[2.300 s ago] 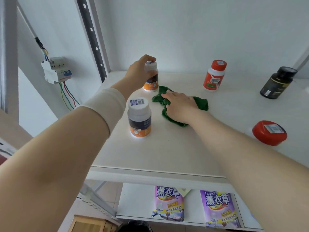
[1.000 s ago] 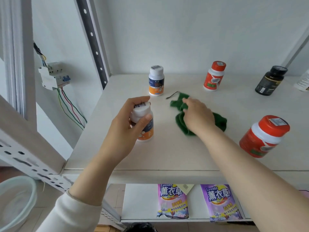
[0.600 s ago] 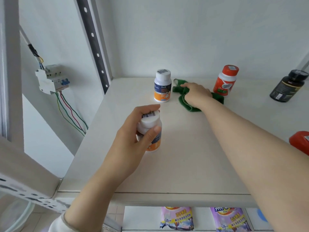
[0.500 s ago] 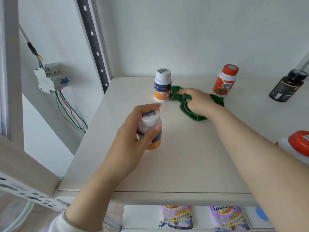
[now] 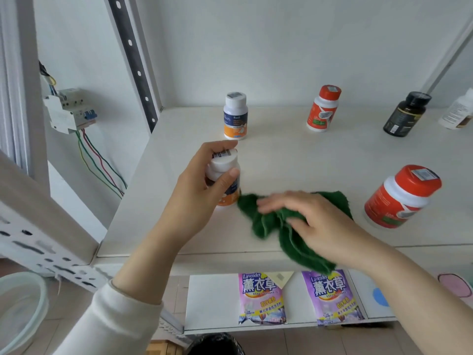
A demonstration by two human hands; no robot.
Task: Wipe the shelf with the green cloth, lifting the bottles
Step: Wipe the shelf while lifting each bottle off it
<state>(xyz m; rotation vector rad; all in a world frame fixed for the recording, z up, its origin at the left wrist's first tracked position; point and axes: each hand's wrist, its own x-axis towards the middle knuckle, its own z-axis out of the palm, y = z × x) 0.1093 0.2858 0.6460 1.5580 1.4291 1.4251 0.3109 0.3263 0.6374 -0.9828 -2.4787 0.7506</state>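
Moved: cloth (image 5: 268,226) from shelf (image 5: 307,160) back to front, beside bottle (image 5: 225,163); left grip (image 5: 197,193) clasps bottle, right grip (image 5: 320,226) flat, pressing cloth. Mid-wipe. Next: lift bottle, wipe beneath.

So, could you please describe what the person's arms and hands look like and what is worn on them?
The left hand and right hand are bare: no gloves, rings or watch show. The left arm wears a cream long sleeve ending partway along the forearm; the right forearm shows no sleeve.

Six bottles (image 5: 235,116) (image 5: 225,163) (image 5: 323,108) (image 5: 400,196) (image 5: 407,115) (image 5: 458,111), one green cloth (image 5: 268,221), two lavender packets (image 5: 261,298) (image 5: 332,298), one circuit breaker (image 5: 67,108)
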